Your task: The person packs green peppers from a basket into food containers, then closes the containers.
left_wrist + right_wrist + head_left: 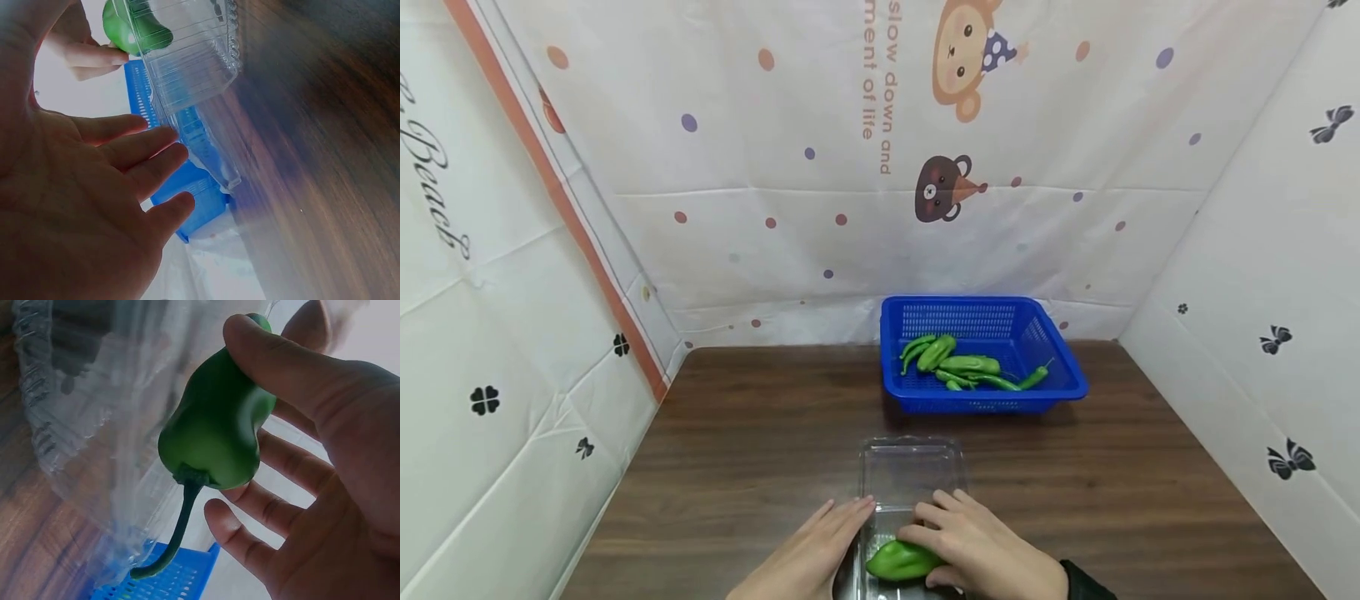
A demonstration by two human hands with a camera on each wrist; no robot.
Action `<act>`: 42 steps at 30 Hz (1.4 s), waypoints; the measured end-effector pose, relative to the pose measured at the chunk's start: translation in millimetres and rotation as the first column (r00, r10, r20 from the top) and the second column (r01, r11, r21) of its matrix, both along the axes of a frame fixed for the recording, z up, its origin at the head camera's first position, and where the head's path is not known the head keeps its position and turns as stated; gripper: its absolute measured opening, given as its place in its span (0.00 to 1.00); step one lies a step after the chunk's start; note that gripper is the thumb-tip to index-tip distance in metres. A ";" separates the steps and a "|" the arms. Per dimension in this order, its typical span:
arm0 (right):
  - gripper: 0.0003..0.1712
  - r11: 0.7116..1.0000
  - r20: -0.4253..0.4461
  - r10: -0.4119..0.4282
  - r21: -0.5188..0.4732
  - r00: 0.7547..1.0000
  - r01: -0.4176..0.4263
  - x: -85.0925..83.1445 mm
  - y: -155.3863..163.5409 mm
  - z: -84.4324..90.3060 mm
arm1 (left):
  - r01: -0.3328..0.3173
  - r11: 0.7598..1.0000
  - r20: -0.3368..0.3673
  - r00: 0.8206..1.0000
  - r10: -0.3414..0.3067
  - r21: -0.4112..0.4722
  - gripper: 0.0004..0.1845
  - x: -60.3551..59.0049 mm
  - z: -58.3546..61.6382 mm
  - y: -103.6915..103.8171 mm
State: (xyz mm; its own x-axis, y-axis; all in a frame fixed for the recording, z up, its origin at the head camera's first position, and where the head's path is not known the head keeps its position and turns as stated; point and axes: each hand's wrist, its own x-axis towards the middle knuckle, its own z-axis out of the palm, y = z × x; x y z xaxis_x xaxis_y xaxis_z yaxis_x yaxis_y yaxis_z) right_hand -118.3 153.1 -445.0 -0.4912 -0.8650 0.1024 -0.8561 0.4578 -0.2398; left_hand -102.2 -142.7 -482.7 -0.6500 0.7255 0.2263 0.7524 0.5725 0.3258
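My right hand (pixel 981 550): I hold a green pepper (pixel 901 561) with thumb and fingers curled round it, low over the near end of the clear plastic box (pixel 910 475).
Pepper: its curved stem (pixel 175 534) points away from my palm.
My left hand (pixel 812 554): fingers straight and relaxed, tips against the box's left edge, holding nothing.
Box: lies on the brown table (pixel 737 433), just in front of me.
Blue basket (pixel 1045 354): farther back on the table, apart from the box, with more green peppers (pixel 958 367) inside.
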 end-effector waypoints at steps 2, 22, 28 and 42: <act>0.31 1.000 -0.024 0.008 0.001 1.000 -0.008 0.4 -2.1 0.9 | 0.000 1.000 -0.010 1.000 0.000 0.005 0.59 -0.1 0.1 -0.7; 0.31 0.997 -0.117 0.054 0.067 0.992 -0.046 -0.4 -12.6 -12.4 | 0.009 1.000 0.039 0.999 -0.010 0.017 0.61 1.1 2.5 -0.3; 0.30 0.996 -0.064 0.041 0.084 0.997 -0.036 1.7 -13.7 -14.9 | 0.016 1.000 0.066 0.998 -0.017 0.019 0.59 1.6 0.4 0.7; 0.31 0.998 -0.087 0.041 0.047 0.995 -0.037 4.6 -12.6 -26.5 | 0.011 1.000 0.159 0.987 -0.015 0.023 0.60 1.2 -0.7 0.4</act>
